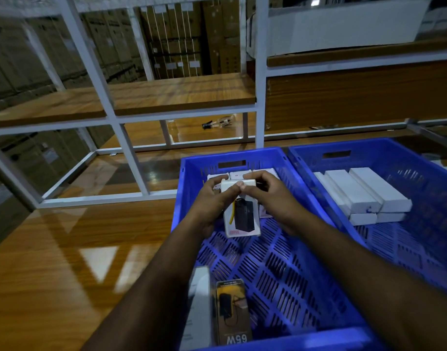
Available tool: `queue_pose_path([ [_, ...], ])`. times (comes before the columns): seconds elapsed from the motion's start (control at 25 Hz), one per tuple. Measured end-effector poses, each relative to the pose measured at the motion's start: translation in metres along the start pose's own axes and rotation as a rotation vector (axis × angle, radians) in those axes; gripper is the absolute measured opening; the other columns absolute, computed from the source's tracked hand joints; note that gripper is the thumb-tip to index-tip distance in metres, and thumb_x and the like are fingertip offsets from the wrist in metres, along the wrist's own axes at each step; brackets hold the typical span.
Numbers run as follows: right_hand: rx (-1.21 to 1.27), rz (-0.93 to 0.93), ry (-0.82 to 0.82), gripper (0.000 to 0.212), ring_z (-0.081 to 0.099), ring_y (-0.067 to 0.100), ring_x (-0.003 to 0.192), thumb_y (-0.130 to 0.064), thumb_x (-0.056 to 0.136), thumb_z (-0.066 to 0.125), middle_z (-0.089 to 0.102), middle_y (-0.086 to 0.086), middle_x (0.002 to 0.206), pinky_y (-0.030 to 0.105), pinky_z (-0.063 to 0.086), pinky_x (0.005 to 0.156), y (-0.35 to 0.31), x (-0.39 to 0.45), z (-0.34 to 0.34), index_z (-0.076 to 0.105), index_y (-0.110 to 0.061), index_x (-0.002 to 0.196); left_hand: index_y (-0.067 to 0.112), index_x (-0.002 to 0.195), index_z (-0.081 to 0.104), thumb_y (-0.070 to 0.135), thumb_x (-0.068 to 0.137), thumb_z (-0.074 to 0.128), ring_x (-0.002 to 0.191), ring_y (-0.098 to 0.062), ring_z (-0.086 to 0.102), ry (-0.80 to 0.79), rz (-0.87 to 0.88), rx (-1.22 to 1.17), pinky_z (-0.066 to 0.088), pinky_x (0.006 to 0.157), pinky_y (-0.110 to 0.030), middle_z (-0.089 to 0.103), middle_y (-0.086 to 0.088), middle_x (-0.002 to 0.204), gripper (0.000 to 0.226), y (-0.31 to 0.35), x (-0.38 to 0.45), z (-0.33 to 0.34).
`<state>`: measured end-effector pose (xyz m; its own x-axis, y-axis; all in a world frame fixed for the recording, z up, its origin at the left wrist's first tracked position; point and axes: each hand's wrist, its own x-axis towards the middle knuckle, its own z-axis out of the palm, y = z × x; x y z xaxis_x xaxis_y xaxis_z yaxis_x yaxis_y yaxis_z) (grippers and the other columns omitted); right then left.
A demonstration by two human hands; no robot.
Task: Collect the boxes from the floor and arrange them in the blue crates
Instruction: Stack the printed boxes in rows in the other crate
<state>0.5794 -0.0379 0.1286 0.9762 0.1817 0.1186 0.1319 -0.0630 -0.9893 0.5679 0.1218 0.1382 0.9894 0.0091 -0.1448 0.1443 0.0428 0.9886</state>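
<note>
Both hands hold one white box (242,219) with a black charger pictured on its face, over the far half of the left blue crate (288,274). My left hand (212,206) grips its left side and my right hand (270,198) curls over its top right. Behind the box a row of white boxes (236,176) stands against the crate's far wall. At the crate's near end lie a black "65W" box (231,312) and a white box (198,307). The right blue crate (419,239) holds several long white boxes (364,196).
The crates sit on a glossy wooden surface (65,262). A white metal rack (121,138) with wooden shelves rises behind them, and a clear light bulb (217,122) lies on a low shelf. Cardboard cartons (181,41) are stacked beyond the rack.
</note>
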Motion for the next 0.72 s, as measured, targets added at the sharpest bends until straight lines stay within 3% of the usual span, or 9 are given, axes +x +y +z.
queue_pose_path([
  [0.12,-0.074,0.005,-0.050,0.035,0.065,0.026,0.104,-0.006,0.084,0.073,0.064,0.008,0.112,0.049,0.056,0.089,0.000,0.001,-0.001,0.058,-0.014,0.115,0.017,0.131,0.052,0.026,0.085,0.079,0.097,-0.019,0.072,0.019,0.033,0.013,0.056,0.062,-0.024,0.069,-0.009,0.121,0.054,-0.003,0.005,-0.005],
  [0.24,-0.142,-0.005,-0.092,0.040,0.063,0.016,0.097,-0.001,0.081,0.076,0.061,0.006,0.112,0.044,0.057,0.084,-0.002,0.003,-0.002,0.055,-0.009,0.115,0.015,0.128,0.053,0.024,0.081,0.083,0.100,-0.020,0.072,0.041,0.103,0.109,0.060,0.073,-0.029,0.070,-0.010,0.118,0.057,-0.005,0.007,-0.011],
  [0.36,-0.174,0.000,-0.124,0.047,0.062,0.013,0.098,0.003,0.077,0.078,0.060,0.005,0.115,0.033,0.060,0.080,-0.004,0.010,-0.001,0.055,-0.009,0.116,0.015,0.129,0.055,0.026,0.082,0.082,0.101,-0.013,0.068,0.046,0.155,0.192,0.058,0.071,-0.019,0.068,-0.003,0.116,0.056,-0.003,0.005,-0.016],
  [0.44,-0.210,-0.015,-0.135,0.049,0.061,0.010,0.100,0.003,0.076,0.079,0.059,0.004,0.117,0.025,0.060,0.075,-0.005,0.016,0.002,0.055,-0.010,0.117,0.013,0.130,0.057,0.038,0.086,0.076,0.102,-0.009,0.064,0.151,0.206,0.248,0.053,0.069,-0.013,0.065,0.000,0.119,0.054,0.001,0.006,-0.022],
  [0.52,-0.274,-0.047,-0.132,0.051,0.059,0.008,0.101,0.001,0.076,0.080,0.057,0.002,0.119,0.019,0.058,0.071,-0.005,0.025,0.006,0.054,-0.013,0.117,0.011,0.128,0.060,0.049,0.091,0.067,0.108,-0.013,0.063,0.319,0.282,0.364,0.053,0.082,-0.023,0.066,-0.001,0.119,0.053,0.004,0.010,-0.034],
  [0.6,-0.337,-0.089,-0.124,0.052,0.059,0.011,0.104,-0.002,0.075,0.082,0.055,0.001,0.121,0.018,0.057,0.070,-0.003,0.037,0.011,0.054,-0.017,0.116,0.013,0.127,0.060,0.046,0.094,0.063,0.115,-0.017,0.061,0.441,0.338,0.544,0.051,0.095,-0.036,0.065,-0.003,0.123,0.047,0.004,0.013,-0.049],
  [0.72,-0.406,-0.129,-0.154,0.054,0.059,0.018,0.108,-0.005,0.073,0.084,0.050,0.003,0.124,0.022,0.059,0.073,0.005,0.059,0.022,0.054,-0.025,0.114,0.014,0.132,0.057,0.033,0.095,0.064,0.123,-0.023,0.056,0.459,0.332,0.792,0.049,0.101,-0.044,0.061,-0.006,0.130,0.042,-0.004,0.014,-0.064],
])
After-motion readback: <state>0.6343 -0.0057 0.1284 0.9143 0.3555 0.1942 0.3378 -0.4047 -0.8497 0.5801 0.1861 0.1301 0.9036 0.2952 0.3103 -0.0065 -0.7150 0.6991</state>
